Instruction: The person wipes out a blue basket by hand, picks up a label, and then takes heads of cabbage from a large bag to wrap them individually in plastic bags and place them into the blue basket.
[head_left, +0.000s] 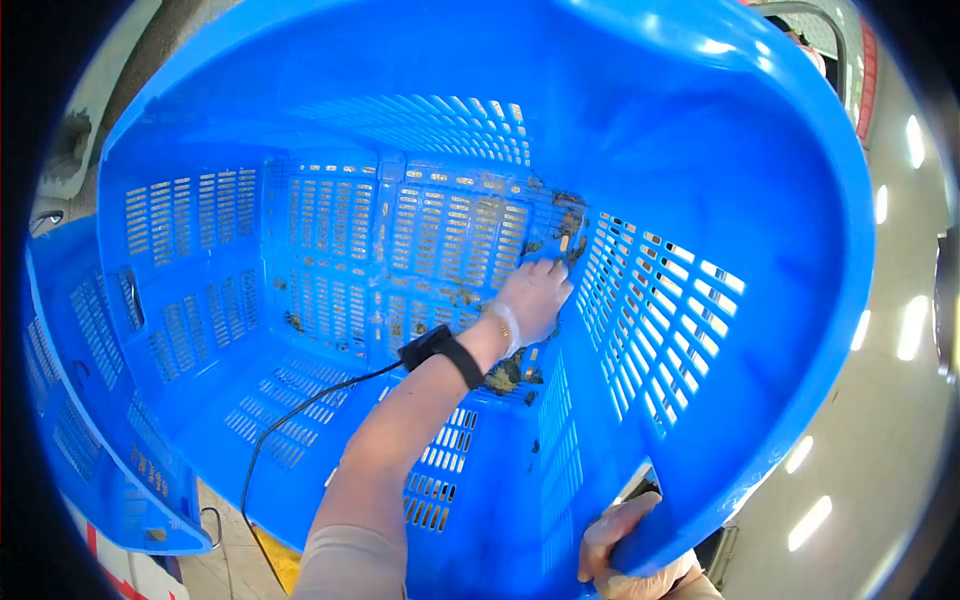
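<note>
A large blue plastic basket (800,250) with slotted walls is tipped so that I look down into it. My left hand (535,300), in a thin clear glove, reaches deep inside to the corner by the right wall. Its fingers are bent and bunched among dark greenish-brown scraps (505,377); what they hold, if anything, is hidden. More scraps (568,215) cling along the corner above the hand. My right hand (630,550), also gloved, is wrapped round the basket's edge at a handle hole at the lower right.
A second blue basket (140,490) stands close at the left. On my left wrist a black strap with a small box (428,347) trails a black cable (262,440). A pale shiny floor (880,430) lies to the right.
</note>
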